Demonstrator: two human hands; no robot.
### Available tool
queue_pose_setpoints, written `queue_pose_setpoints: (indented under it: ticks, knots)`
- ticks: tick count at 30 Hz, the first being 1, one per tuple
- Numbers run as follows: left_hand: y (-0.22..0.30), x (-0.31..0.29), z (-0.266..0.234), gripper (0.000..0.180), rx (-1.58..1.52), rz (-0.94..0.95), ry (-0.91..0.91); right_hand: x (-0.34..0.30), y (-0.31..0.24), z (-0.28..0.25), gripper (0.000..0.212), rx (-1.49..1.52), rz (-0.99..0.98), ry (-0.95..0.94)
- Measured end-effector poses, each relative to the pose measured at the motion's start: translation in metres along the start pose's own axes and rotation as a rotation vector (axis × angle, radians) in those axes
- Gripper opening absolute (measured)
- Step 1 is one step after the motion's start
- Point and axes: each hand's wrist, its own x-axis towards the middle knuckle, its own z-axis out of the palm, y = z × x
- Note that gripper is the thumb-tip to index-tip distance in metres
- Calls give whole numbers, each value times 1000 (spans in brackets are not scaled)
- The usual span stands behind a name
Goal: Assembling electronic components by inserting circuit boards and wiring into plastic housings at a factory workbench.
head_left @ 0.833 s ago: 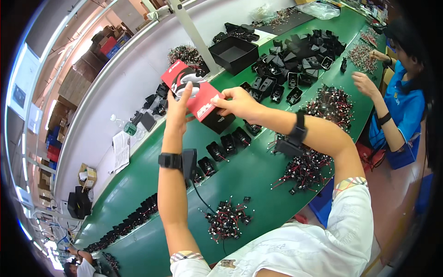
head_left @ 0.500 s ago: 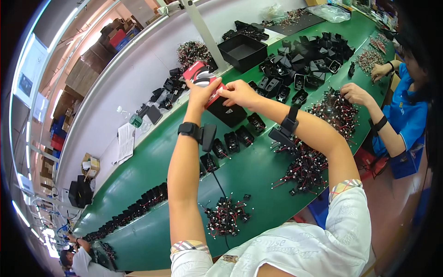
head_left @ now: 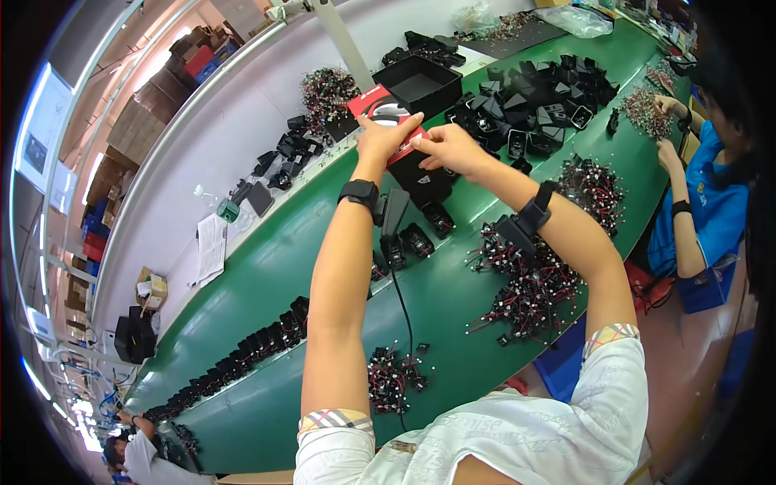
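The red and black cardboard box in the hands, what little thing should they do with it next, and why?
Probably press the flap shut. Both the left hand and the right hand pinch the red and black cardboard box at its top edge, held above the green table, so the closing looks unfinished.

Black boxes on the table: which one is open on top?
The big square black box past the hands, beside the red-and-black box; you see inside it.
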Motion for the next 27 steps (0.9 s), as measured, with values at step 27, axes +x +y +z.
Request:
queue_pose_setpoints:
  ticks: [27]
  knots:
    - [92,-6,91,83,426,318,-137,-18,-35,-165,43,-501,93,-250]
